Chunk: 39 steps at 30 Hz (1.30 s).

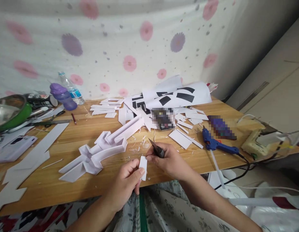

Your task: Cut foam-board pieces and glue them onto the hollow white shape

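Near the table's front edge, my left hand [130, 177] pinches a small white foam board strip [143, 167] between thumb and fingers. My right hand [166, 159] is closed around a black utility knife [158, 150], its blade pointing up and away to the left. The fingertips of that hand are close to the strip's upper end; whether they touch it I cannot tell. To the left of both hands lies a white folded foam board structure [103, 151] with upright walls. Small white scraps [137, 141] are scattered just beyond my hands.
A blue glue gun [215, 141] with a black cord lies at right, beside a dark phone [221, 127]. White offcuts [180, 138] and printed paper sheets [178, 95] are behind. Flat white board [31, 164], a purple bottle [63, 96] and a green bowl [16, 116] stand left.
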Available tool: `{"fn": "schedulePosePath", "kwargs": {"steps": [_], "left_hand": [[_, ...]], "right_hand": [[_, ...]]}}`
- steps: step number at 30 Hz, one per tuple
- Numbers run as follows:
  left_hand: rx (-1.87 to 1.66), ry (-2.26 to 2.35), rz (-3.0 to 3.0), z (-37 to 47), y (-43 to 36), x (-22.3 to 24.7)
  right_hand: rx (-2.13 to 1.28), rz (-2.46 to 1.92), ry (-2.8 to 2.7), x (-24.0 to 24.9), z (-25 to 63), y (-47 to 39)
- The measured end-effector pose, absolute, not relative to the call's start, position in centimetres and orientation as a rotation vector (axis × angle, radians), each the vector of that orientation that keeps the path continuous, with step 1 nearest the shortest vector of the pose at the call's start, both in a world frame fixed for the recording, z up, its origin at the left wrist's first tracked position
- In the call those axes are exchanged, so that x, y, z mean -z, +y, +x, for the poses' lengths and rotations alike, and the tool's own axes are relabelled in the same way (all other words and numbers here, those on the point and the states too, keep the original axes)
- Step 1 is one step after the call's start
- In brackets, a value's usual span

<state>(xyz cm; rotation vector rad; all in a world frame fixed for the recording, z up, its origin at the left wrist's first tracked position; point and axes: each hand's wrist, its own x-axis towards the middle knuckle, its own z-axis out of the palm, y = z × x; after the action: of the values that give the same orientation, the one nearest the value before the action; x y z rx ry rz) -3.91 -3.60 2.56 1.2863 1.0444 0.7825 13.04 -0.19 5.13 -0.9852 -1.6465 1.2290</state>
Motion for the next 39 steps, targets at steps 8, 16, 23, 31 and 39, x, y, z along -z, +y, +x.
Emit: {"fn": "schedulePosePath", "kwargs": {"steps": [8, 16, 23, 31, 39], "left_hand": [[-0.890, 1.300, 1.707, -4.6, -3.2, -3.7], [-0.972, 1.335, 1.775, -5.6, -3.1, -2.8], [-1.004, 1.355, 1.711, -6.2, -2.9, -2.9], [-1.114, 1.400, 1.874, -6.3, -2.7, -2.6], [-1.242, 1.408, 2.223, -6.9, -2.5, -2.7]], "right_hand": [[-0.569, -1.340, -1.922, -4.4, 14.2, 0.7], [0.032, -1.743, -2.254, -1.8, 14.2, 1.6], [0.022, -1.611, -2.366, -1.0, 14.0, 2.2], [-0.541, -0.854, -1.973, -3.1, 13.3, 0.4], [-0.669, -0.578, -1.946, -4.1, 12.5, -0.8]]}}
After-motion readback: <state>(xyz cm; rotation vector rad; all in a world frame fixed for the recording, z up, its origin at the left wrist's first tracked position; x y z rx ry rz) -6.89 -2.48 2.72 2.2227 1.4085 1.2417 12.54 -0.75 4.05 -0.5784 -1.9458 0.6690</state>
